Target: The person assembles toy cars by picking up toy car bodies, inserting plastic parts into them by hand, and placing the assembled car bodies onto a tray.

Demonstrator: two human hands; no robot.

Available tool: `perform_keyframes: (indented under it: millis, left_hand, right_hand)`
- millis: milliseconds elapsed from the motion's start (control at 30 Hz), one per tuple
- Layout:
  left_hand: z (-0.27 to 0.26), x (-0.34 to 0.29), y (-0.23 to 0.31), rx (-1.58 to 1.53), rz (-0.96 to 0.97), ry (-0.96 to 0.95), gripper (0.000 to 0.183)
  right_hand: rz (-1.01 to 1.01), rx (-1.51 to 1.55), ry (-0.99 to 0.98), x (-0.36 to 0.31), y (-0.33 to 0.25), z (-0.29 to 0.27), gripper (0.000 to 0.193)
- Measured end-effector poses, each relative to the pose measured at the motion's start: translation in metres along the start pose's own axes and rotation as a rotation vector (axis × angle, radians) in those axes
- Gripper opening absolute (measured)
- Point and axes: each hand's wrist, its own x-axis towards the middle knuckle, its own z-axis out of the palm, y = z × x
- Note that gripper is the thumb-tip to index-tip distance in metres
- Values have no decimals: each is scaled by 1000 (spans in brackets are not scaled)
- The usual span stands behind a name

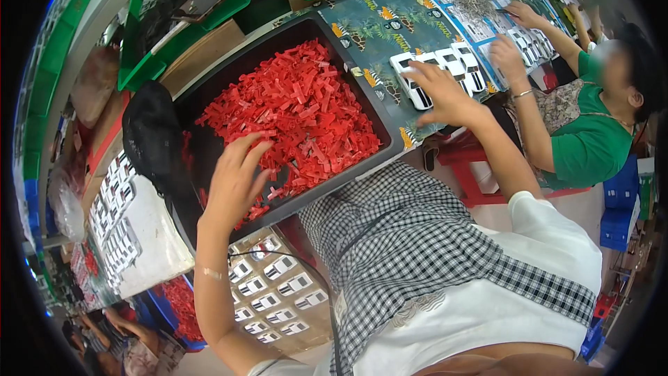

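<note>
A heap of small red plastic parts [299, 111] fills much of a black tray [391, 125] in front of me. My left hand [235, 175] is over the tray's near left part, fingers apart and bent, beside the red pieces; I see nothing held in it. To the right of the tray, white toy car bodies [456, 69] with black windows lie side by side on the patterned table cover. My right hand [445, 94] reaches to the near side of these car bodies, its fingers spread. Whether its fingertips touch one, I cannot tell.
A black cloth bundle [149, 132] lies against the tray's left edge. Green bins [240, 0] stand beyond the tray. At the right a co-worker in a green shirt [591, 136] handles parts. More white pieces lie on a cardboard sheet [316, 317] below and a board [156, 216] at left.
</note>
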Motion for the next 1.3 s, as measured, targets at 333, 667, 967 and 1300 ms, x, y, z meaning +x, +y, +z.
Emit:
perform_keyframes:
  millis: [333,667,967,1300]
  left_hand:
    - [38,73,-20,-99,-52,80,37]
    - [25,59,-34,-1004,-241,429,34]
    - [23,44,-46,-1121,-324,129,58]
    - [20,48,-92,-1640,-358,753,47]
  right_hand:
    - [-73,109,556,12,24,25,41]
    - [-44,840,620,53,-57,-52,31]
    - [-297,1100,76,138,-170,-15,30]
    - [-939,153,-396,120,-174,38,22]
